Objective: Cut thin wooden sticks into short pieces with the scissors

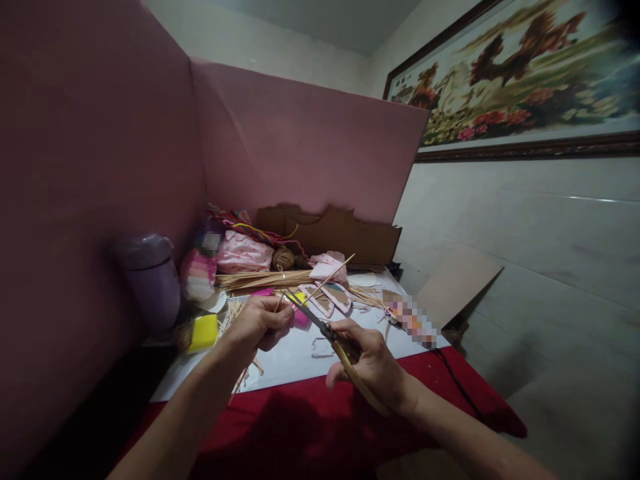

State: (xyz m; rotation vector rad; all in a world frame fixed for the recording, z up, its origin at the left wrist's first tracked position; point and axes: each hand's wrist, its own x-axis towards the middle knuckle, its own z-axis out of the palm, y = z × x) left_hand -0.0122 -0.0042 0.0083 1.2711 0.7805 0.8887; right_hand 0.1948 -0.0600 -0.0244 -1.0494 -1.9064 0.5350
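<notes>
My left hand (pixel 267 321) is closed in a pinch around a thin wooden stick (pixel 336 273), which slants up and away to the right. My right hand (pixel 373 357) grips a pair of scissors (pixel 327 330) with gold-coloured handles and dark blades. The blades point up-left, and their tips are at the stick close to my left fingertips. How far the blades are parted is hard to make out. Below them a small white cut-out piece (pixel 323 347) lies on the white board (pixel 290 367). Short sticks (pixel 233 317) are spread beside and under my left wrist.
Long sticks (pixel 263 280) lie in a bundle at the back, near a twine ball (pixel 283 258) and pink cloth (pixel 245 252). Pink-edged cardboard shapes (pixel 325 300) sit mid-board. A purple tumbler (pixel 153 287) and yellow block (pixel 203 333) stand left. Torn cardboard (pixel 360 239) leans behind.
</notes>
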